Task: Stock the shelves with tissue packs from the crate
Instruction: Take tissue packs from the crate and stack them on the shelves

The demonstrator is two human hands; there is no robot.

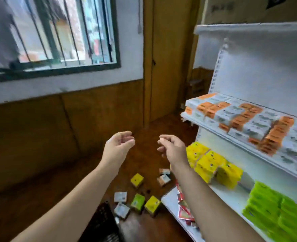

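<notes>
Your left hand [119, 145] and right hand [170, 147] both hang in the air left of the white shelf unit [266, 70], palms facing each other. Fingers of each are loosely curled and narrow, holding nothing.

Orange-and-white tissue packs [245, 119] fill the shelf unit's upper shelf. One shelf down: yellow packs [212, 163] toward its left end, green packs [273, 212] toward its right. Red packets [184, 206] lie on the bottom shelf, partly behind your right forearm.

Loose packs [137, 196], yellow, green and white, are scattered on the wooden floor [39, 189] left of the unit's base. A dark crate [100, 222], blurred, sits just left of those.
</notes>
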